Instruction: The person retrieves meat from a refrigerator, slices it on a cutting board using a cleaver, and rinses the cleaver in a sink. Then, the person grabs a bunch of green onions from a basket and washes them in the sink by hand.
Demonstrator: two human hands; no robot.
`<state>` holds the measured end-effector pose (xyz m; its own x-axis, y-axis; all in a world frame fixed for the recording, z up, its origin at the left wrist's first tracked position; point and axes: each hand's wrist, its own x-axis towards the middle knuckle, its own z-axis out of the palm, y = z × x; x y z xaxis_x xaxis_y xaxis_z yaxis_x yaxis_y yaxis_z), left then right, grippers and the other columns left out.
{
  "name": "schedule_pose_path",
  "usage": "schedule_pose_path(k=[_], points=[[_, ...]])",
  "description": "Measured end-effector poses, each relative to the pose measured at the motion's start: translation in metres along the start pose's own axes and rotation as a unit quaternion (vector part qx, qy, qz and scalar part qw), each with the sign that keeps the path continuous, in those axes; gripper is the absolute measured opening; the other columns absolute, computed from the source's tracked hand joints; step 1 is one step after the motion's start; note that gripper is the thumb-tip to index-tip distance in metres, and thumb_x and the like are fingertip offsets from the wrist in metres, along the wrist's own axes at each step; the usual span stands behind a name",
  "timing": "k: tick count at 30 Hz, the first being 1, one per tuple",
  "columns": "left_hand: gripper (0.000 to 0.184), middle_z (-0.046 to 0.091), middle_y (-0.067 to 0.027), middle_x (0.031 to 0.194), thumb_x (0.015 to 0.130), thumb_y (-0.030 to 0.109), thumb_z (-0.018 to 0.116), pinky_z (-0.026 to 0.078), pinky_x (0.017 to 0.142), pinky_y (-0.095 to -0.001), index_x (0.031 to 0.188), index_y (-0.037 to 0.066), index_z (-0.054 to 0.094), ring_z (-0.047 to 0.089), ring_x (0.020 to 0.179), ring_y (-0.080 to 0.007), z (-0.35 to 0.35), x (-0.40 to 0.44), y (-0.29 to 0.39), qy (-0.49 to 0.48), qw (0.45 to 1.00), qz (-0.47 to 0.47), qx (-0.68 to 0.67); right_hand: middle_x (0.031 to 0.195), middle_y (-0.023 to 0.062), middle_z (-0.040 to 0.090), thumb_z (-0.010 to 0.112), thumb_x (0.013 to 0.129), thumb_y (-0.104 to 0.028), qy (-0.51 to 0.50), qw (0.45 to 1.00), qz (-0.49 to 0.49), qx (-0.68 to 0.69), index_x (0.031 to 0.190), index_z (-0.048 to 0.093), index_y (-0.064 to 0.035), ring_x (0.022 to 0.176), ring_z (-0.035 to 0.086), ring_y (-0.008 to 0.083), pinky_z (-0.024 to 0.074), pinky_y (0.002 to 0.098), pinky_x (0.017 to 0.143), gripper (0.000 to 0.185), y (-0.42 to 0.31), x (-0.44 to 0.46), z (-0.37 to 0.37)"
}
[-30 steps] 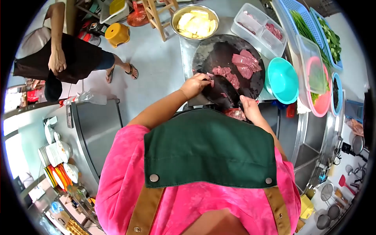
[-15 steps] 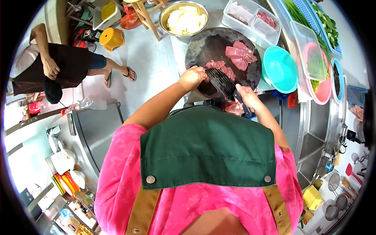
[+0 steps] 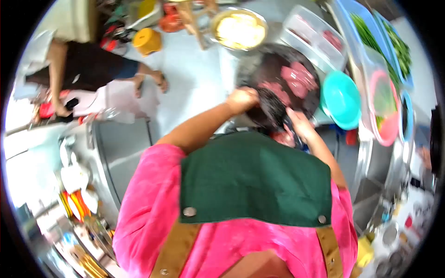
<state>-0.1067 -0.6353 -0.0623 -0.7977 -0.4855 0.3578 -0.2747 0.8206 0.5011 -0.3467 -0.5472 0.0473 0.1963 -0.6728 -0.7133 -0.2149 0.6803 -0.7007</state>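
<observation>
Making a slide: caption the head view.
Right hand holds a knife over a round board with raw meat, left hand beside the blade.

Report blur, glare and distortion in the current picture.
Head view: blur softens the left hand, right hand, knife and red utensil; head view: brightness bleaches the far left edge and washes out the yellow pieces; head view: wide-angle curvature, with black corners.

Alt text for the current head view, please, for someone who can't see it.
A person's right hand holds a broad dark knife, the left hand close to its far end, over a round chopping board where raw meat lies. Near the board stand a turquoise bowl and a metal bowl of pale yellow pieces.
</observation>
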Motion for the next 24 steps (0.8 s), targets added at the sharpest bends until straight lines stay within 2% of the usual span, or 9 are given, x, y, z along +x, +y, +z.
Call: schedule_pose_path(k=[2,4,5,6,7,8,10,17,24], points=[[0.011,0.057,-0.0073,0.075,0.063,0.011,0.058,0.048,0.067,-0.034,0.073,0.01,0.061,0.057,0.074,-0.0245,0.007,-0.002,0.001,-0.017,0.998,-0.058,-0.019,0.06,-0.0017,0.048,0.043,0.091,-0.039,0.069,0.996,-0.043,-0.041,0.07,0.056,-0.0046,0.051,0.043,0.009,0.0364,0.0267,0.047,0.043,0.01,0.014,0.003],[0.006,0.056,-0.0078,0.075,0.066,0.013,0.056,0.047,0.068,-0.0358,0.069,0.009,0.059,0.057,0.076,-0.0265,0.01,-0.007,0.001,-0.001,0.997,-0.065,0.05,0.056,0.0024,0.05,0.043,0.09,-0.042,0.062,0.998,-0.013,0.002,0.067,0.054,-0.0039,0.045,0.044,0.0114,0.0341,0.027,0.042,0.046,0.005,0.015,0.012],[0.006,0.055,-0.0084,0.076,0.066,0.014,0.056,0.047,0.066,-0.0371,0.068,0.009,0.058,0.057,0.077,-0.0266,0.012,-0.006,0.003,0.039,0.997,-0.07,0.018,0.051,0.0049,0.049,0.041,0.09,-0.044,-0.006,0.997,-0.067,-0.045,0.064,0.051,-0.0044,0.038,0.043,0.0139,0.0318,0.027,0.037,0.048,-0.006,0.007,0.012],[0.008,0.059,-0.0082,0.078,0.067,0.018,0.059,0.05,0.064,-0.0388,0.071,0.012,0.063,0.059,0.075,-0.0266,0.0,-0.002,0.009,-0.007,0.994,-0.09,0.068,0.048,0.0058,0.047,0.038,0.09,-0.045,0.059,0.992,-0.11,0.016,0.062,0.048,-0.0049,0.034,0.041,0.0154,0.0297,0.027,0.033,0.05,0.008,0.019,0.018],[0.01,0.059,-0.0093,0.076,0.068,0.019,0.058,0.049,0.063,-0.0393,0.07,0.011,0.062,0.059,0.075,-0.0277,0.01,-0.004,0.0,0.031,0.995,-0.053,0.074,0.046,0.006,0.046,0.037,0.09,-0.046,0.054,0.99,-0.121,-0.038,0.062,0.048,-0.0048,0.034,0.041,0.0149,0.0306,0.0268,0.033,0.051,0.002,0.016,0.021],[0.01,0.058,-0.0098,0.076,0.067,0.018,0.058,0.048,0.062,-0.0399,0.07,0.01,0.062,0.058,0.074,-0.0288,0.02,-0.005,-0.008,0.03,0.997,-0.039,0.056,0.046,0.006,0.045,0.037,0.09,-0.046,0.072,0.985,-0.139,-0.066,0.062,0.048,-0.0047,0.034,0.041,0.0151,0.0316,0.027,0.034,0.051,-0.002,0.016,0.025],[0.012,0.058,-0.0104,0.073,0.068,0.019,0.056,0.048,0.063,-0.0414,0.068,0.008,0.061,0.058,0.074,-0.0299,0.03,-0.003,-0.012,0.061,0.996,-0.047,0.041,0.049,0.0051,0.046,0.037,0.091,-0.044,0.029,0.976,-0.182,-0.114,0.066,0.049,-0.0042,0.037,0.041,0.014,0.032,0.0267,0.035,0.048,-0.002,0.021,0.02],[0.011,0.056,-0.0082,0.076,0.07,0.017,0.055,0.046,0.07,-0.0384,0.069,0.007,0.058,0.054,0.08,-0.0287,0.021,0.002,-0.003,0.018,0.998,-0.067,0.008,0.051,0.0044,0.045,0.037,0.091,-0.042,0.045,0.967,-0.198,-0.154,0.067,0.048,-0.0044,0.038,0.041,0.0132,0.0317,0.0258,0.036,0.046,-0.023,0.043,0.037],[0.014,0.056,-0.0084,0.078,0.071,0.019,0.054,0.046,0.069,-0.0368,0.067,0.006,0.058,0.053,0.081,-0.0271,0.029,0.0,-0.002,0.044,0.995,-0.079,0.04,0.052,0.0037,0.045,0.038,0.091,-0.041,0.053,0.963,-0.205,-0.165,0.068,0.048,-0.0046,0.04,0.041,0.0125,0.0314,0.0249,0.037,0.044,-0.026,0.045,0.038]])
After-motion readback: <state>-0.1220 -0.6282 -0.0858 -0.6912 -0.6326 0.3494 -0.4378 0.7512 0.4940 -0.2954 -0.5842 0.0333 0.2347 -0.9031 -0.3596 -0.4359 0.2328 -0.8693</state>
